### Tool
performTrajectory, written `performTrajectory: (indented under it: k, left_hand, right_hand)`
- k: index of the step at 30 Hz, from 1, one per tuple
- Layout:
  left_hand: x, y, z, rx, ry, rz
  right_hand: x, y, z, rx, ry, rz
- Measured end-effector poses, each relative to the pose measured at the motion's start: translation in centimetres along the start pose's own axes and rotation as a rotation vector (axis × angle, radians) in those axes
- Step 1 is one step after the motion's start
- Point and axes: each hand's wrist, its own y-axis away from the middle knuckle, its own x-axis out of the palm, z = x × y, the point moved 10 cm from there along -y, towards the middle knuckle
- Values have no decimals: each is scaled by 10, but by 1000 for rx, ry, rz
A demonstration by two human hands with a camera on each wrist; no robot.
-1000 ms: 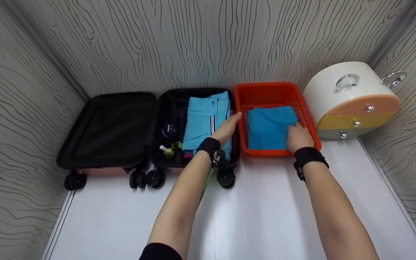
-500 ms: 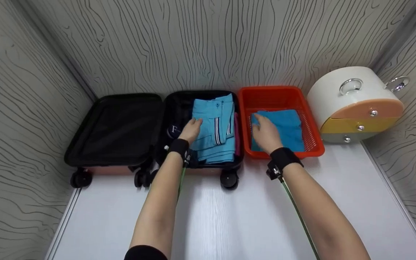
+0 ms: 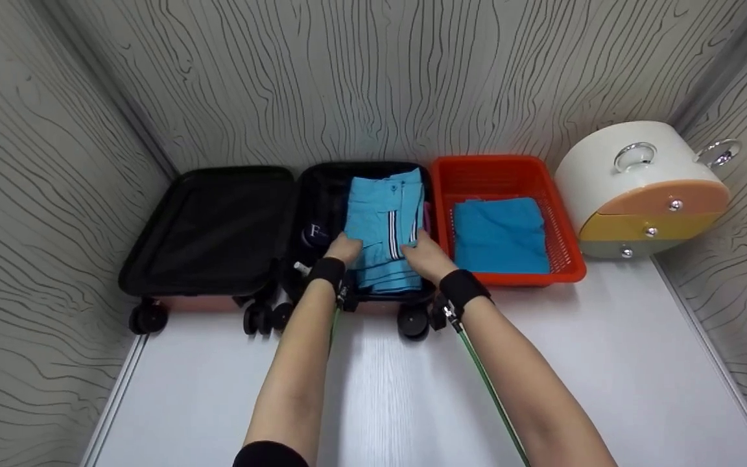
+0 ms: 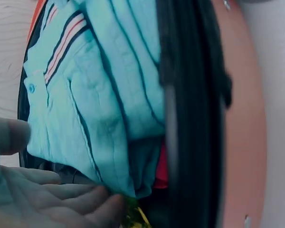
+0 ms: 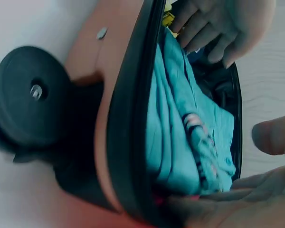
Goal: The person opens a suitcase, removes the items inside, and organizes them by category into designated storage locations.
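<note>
A folded light blue garment (image 3: 370,211) with a striped pocket lies on other blue cloth in the right half of an open suitcase (image 3: 321,170). At its left side is my left hand (image 3: 344,250), fingers extended and thumb apart in the left wrist view. On the opposite side my right hand (image 3: 430,258) is at the garment's edge, its thumb (image 5: 270,136) raised away from straight fingers. The right fingertips are partly hidden against the cloth. A dark item marked F (image 3: 315,235) and a small white-capped bottle (image 3: 302,268) lie left of the garment.
An orange-red basket (image 3: 571,272) holding folded darker blue cloth (image 3: 500,235) stands right of the suitcase. Beyond it is a round white drawer box (image 3: 607,155). The suitcase's black-lined other half (image 3: 211,227) lies flat at left, and its wheels (image 5: 31,95) stick out in front.
My right hand has left the cloth in the basket and moved left to the suitcase garment. My left hand went from the garment's right side to its left side.
</note>
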Motion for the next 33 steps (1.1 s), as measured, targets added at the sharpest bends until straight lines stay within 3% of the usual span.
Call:
performTrajectory:
  k: [5, 13, 19, 24, 33]
  left_hand:
    - [0, 2, 3, -27, -9, 21]
    - [-11, 2, 7, -44, -46, -82]
    - [-7, -4, 10, -32, 102, -129]
    - [-13, -4, 14, -29, 171, -194]
    - [-19, 1, 1, 58, 186, -220]
  right_hand:
    - [2, -2, -2, 26, 9, -28]
    - [-9, -9, -7, 21, 13, -136]
    - [-12, -10, -7, -1, 45, -190]
    - [-13, -12, -7, -59, 59, -225]
    - [-8, -18, -6, -135, 106, -179]
